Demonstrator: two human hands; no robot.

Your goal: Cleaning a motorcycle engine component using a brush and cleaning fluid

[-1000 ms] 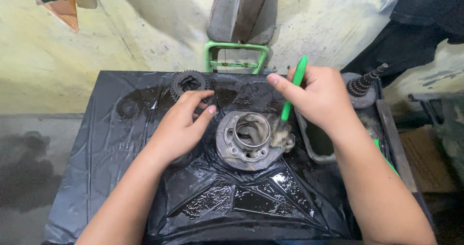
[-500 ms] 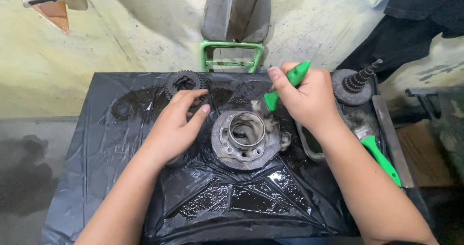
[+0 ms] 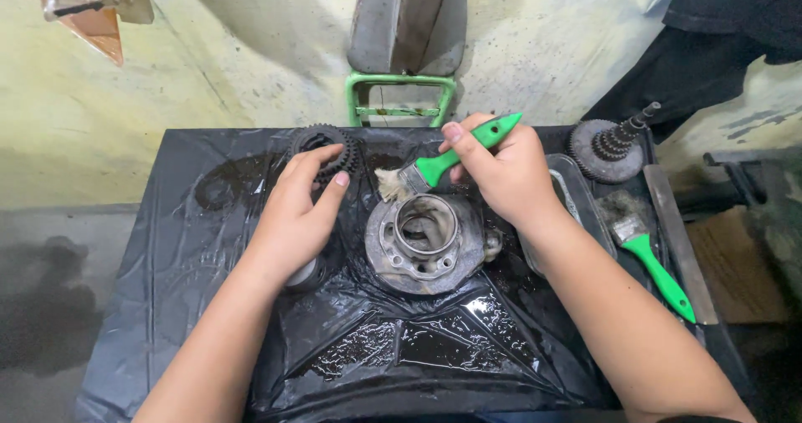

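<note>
**Desk:** What are the hands doing?

**Photographer:** The right hand (image 3: 501, 172) reaches in from the lower right, forearm slanting up across the frame, wrist bent inward. Its fingers are clenched around the green plastic handle of a paintbrush (image 3: 434, 166), thumb on top, with the pale, splayed bristles pointing left and hanging just above the far rim of a round metal hub (image 3: 426, 243). The left hand (image 3: 296, 214) comes in from the lower left and lies palm down, fingers curled loosely. Its fingertips touch a dark toothed gear (image 3: 326, 149); whether it actually grips anything I cannot tell.

**Desk:** And the hub itself?

**Photographer:** It sits at the centre of the work surface, between the two hands. Dull grey cast metal, a wide flange with small holes, and an open bore in the middle. It looks grimy and wet.

**Desk:** The surface?

**Photographer:** A black plastic sheet (image 3: 184, 248), creased and glossy, with oily liquid pooled in the folds nearest the camera.

**Desk:** Anything else worth a line?

**Photographer:** At the right edge, a second green-handled brush (image 3: 647, 252) lies with dirty bristles, just beside a flat metal bar (image 3: 681, 239). Above it stands a toothed gear with a ridged shaft (image 3: 610, 146) tilting up to the right. A green metal frame (image 3: 401, 97) stands against the stained, pale wall behind the table.
</note>
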